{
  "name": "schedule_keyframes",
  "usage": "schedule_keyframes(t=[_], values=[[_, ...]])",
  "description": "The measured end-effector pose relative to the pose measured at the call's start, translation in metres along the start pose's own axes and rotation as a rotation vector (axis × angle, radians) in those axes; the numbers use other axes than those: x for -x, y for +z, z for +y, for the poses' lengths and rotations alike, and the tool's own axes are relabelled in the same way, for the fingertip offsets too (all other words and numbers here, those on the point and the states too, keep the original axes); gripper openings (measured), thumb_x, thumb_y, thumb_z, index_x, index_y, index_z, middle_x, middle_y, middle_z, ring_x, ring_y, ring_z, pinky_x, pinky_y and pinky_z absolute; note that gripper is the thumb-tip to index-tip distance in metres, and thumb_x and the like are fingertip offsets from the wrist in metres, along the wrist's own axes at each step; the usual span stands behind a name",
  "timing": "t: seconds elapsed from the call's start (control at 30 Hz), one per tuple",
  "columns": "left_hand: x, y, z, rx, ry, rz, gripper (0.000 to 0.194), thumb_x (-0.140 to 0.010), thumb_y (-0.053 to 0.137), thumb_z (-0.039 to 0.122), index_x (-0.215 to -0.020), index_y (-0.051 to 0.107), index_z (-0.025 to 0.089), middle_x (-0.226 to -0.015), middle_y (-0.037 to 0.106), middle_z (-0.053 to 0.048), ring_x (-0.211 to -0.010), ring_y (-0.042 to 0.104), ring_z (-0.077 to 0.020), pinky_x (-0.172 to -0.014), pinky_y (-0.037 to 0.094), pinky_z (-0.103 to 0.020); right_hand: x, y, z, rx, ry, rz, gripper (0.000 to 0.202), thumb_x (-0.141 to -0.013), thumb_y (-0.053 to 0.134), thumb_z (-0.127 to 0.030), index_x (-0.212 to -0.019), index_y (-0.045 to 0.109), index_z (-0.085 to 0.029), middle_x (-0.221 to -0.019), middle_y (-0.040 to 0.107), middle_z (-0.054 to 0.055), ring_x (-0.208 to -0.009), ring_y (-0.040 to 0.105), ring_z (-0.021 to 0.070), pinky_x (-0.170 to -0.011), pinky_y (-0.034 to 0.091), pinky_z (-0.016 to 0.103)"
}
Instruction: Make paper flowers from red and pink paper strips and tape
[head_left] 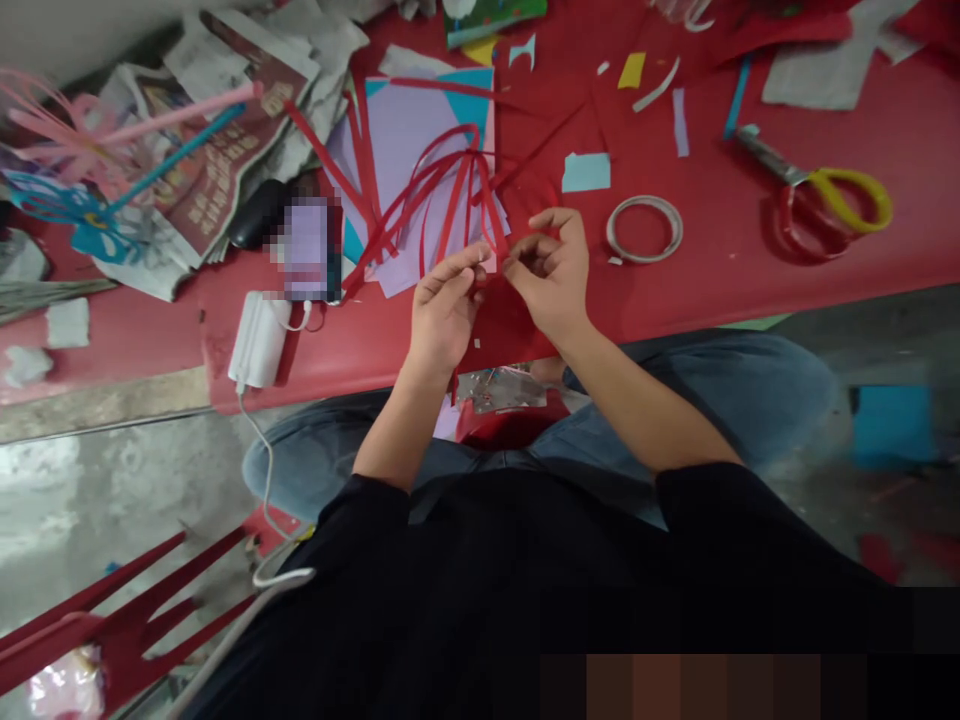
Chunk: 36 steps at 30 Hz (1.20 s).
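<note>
Thin red paper strips, several of them looped, spread over lilac sheets on the red table. At the near end of the strips, my left hand pinches a red strip between thumb and fingertips. Just to its right, my right hand has its thumb and index finger closed on the same red piece, with the other fingers curled. The two hands are close together, a small gap apart. What exactly lies between the fingertips is small and partly hidden.
Right of my hands lie a tape roll and yellow-and-red scissors. A white power bank with a cable and a black mouse-like object are at the left. Crumpled newspapers and pink and blue paper pieces lie farther left.
</note>
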<state>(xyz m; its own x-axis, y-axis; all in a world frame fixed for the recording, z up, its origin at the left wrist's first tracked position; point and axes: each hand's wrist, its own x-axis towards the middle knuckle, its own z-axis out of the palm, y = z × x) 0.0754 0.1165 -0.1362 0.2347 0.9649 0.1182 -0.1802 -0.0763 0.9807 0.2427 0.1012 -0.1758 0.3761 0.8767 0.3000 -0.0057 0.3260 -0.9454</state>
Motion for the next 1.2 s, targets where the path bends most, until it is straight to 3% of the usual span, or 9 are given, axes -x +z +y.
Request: schedule_keyframes(t=[0.23,0.33,0.5,0.67,0.73,0.87,1.03,1.1,1.2], values=[[-0.010,-0.004,0.016,-0.240,0.237,-0.099,0.032,-0.102,0.079,0.065,-0.115,0.088,0.037,-0.114,0.084,-0.003,-0.115,0.083,-0.0234,-0.104,0.073,-0.049,0.006,-0.001,-0.014,-0.086,-0.018,-0.010,0.061,-0.092,0.091,-0.064,-0.127,0.048,-0.037,-0.088,0.070,-0.006,-0.074,0.068,0.0184,-0.071,0.060,0.039],[-0.022,-0.010,0.031,-0.376,0.297,-0.158,0.025,-0.102,0.082,0.059,-0.110,0.087,0.035,-0.108,0.081,-0.003,-0.110,0.084,-0.0243,-0.099,0.074,-0.051,0.008,0.000,-0.018,-0.082,-0.003,-0.020,0.058,-0.093,0.093,-0.054,-0.126,0.049,-0.037,-0.090,0.071,-0.006,-0.074,0.068,0.0185,-0.072,0.060,0.039],[-0.047,-0.015,0.041,-0.310,0.144,-0.108,0.023,-0.088,0.099,0.041,-0.100,0.083,0.031,-0.098,0.077,-0.002,-0.108,0.084,-0.0267,-0.092,0.074,-0.050,0.010,0.002,-0.023,-0.056,-0.013,-0.014,0.054,-0.092,0.094,-0.047,-0.125,0.052,-0.037,-0.091,0.072,-0.006,-0.078,0.070,0.0186,-0.072,0.060,0.038],[-0.066,-0.017,0.043,-0.430,0.320,-0.303,0.026,-0.089,0.098,0.051,-0.101,0.085,0.033,-0.096,0.079,0.000,-0.097,0.084,-0.0227,-0.084,0.076,-0.045,0.011,0.003,-0.027,-0.016,-0.006,-0.008,0.051,-0.097,0.089,-0.054,-0.127,0.051,-0.037,-0.093,0.065,-0.005,-0.082,0.070,0.0179,-0.076,0.061,0.038],[-0.067,-0.016,0.045,-0.442,0.320,-0.337,0.024,-0.089,0.097,0.052,-0.098,0.085,0.033,-0.096,0.079,-0.001,-0.095,0.083,-0.0220,-0.084,0.076,-0.045,0.012,0.003,-0.028,-0.011,0.011,-0.006,0.053,-0.096,0.090,-0.057,-0.127,0.051,-0.037,-0.094,0.065,-0.005,-0.084,0.071,0.0185,-0.078,0.062,0.039],[-0.060,-0.014,0.047,-0.406,0.229,-0.288,0.027,-0.085,0.101,0.051,-0.091,0.084,0.031,-0.093,0.078,-0.002,-0.094,0.083,-0.0222,-0.085,0.075,-0.045,0.014,0.002,-0.032,-0.009,0.056,-0.006,0.058,-0.094,0.090,-0.063,-0.126,0.049,-0.038,-0.094,0.067,-0.004,-0.083,0.071,0.0197,-0.081,0.065,0.042],[-0.057,-0.024,0.040,-0.499,0.323,-0.345,0.029,-0.092,0.094,0.056,-0.099,0.083,0.030,-0.102,0.076,-0.004,-0.104,0.083,-0.0242,-0.092,0.075,-0.047,0.015,0.000,-0.036,0.004,0.129,-0.041,0.060,-0.094,0.090,-0.068,-0.125,0.049,-0.038,-0.094,0.069,-0.004,-0.086,0.073,0.0209,-0.086,0.068,0.046],[-0.060,-0.032,0.035,-0.490,0.307,-0.296,0.037,-0.088,0.095,0.062,-0.100,0.081,0.030,-0.105,0.075,-0.005,-0.109,0.083,-0.0265,-0.097,0.074,-0.050,0.016,-0.001,-0.038,0.009,0.133,-0.039,0.059,-0.094,0.090,-0.067,-0.125,0.049,-0.038,-0.094,0.069,-0.004,-0.086,0.074,0.0209,-0.085,0.068,0.046],[-0.065,-0.045,0.029,-0.413,0.169,-0.155,0.047,-0.084,0.094,0.070,-0.100,0.079,0.029,-0.108,0.075,-0.006,-0.115,0.081,-0.0296,-0.103,0.071,-0.054,0.018,-0.001,-0.043,0.025,0.155,-0.033,0.060,-0.093,0.094,-0.063,-0.125,0.050,-0.039,-0.096,0.072,-0.002,-0.088,0.074,0.0219,-0.086,0.068,0.045]])
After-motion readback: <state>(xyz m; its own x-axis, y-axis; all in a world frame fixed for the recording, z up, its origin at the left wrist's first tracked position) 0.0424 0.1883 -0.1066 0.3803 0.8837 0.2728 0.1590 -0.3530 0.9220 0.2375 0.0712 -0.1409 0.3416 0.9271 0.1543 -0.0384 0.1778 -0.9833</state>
